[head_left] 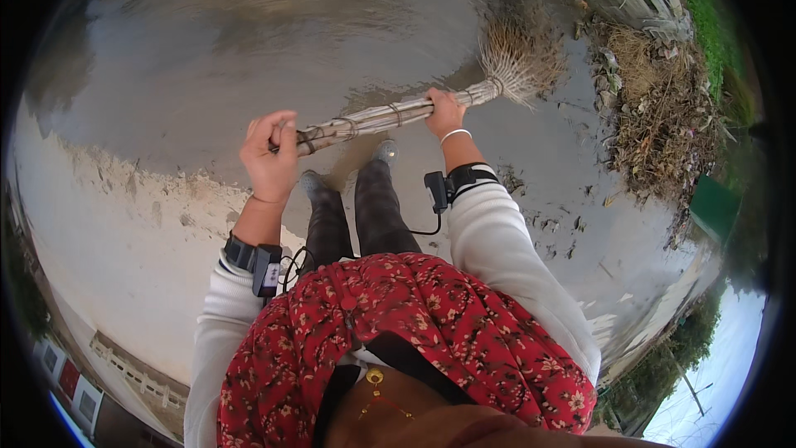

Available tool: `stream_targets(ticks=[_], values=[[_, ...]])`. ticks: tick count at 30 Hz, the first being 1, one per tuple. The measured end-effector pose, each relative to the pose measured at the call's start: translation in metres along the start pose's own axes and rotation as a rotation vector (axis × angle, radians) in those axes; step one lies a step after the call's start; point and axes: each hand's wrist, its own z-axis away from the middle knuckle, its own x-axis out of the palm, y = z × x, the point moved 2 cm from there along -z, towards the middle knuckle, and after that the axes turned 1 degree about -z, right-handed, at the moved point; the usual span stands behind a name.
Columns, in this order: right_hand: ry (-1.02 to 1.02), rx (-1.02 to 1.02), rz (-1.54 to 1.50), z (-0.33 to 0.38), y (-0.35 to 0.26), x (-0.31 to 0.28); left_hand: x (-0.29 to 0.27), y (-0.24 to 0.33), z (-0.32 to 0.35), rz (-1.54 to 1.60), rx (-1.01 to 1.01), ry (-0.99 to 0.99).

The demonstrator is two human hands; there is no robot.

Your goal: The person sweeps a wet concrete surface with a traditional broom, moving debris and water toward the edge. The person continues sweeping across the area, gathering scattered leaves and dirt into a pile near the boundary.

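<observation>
Ahead of grip: bare wet ground (249, 41) — open.
Right of grip: dry debris pile (663, 108) — blocks passage.

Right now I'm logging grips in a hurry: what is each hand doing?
Left hand: closed around the upper end of the broom handle.
Right hand: closed on the same handle, lower down near the bristles.

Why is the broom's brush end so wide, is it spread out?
Spread: the broom's bristles fan out from the tied bundle onto the ground.
</observation>
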Motion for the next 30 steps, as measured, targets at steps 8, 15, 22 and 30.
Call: stream_targets(ticks=[8, 15, 22, 30], values=[[-0.062, 0.261, 0.184, 0.066, 0.085, -0.027, 0.062, 0.006, -0.029, 0.160, 0.151, -0.292], [-0.139, -0.088, 0.363, 0.097, 0.006, -0.033, -0.033, -0.078, -0.001, 0.308, -0.372, -0.231], [-0.067, -0.507, 0.193, 0.065, -0.167, -0.012, -0.211, -0.120, 0.065, 0.285, -0.385, 0.195], [-0.139, -1.103, 0.085, 0.006, -0.377, -0.001, -0.301, -0.054, 0.163, 0.058, -0.329, 0.819]])
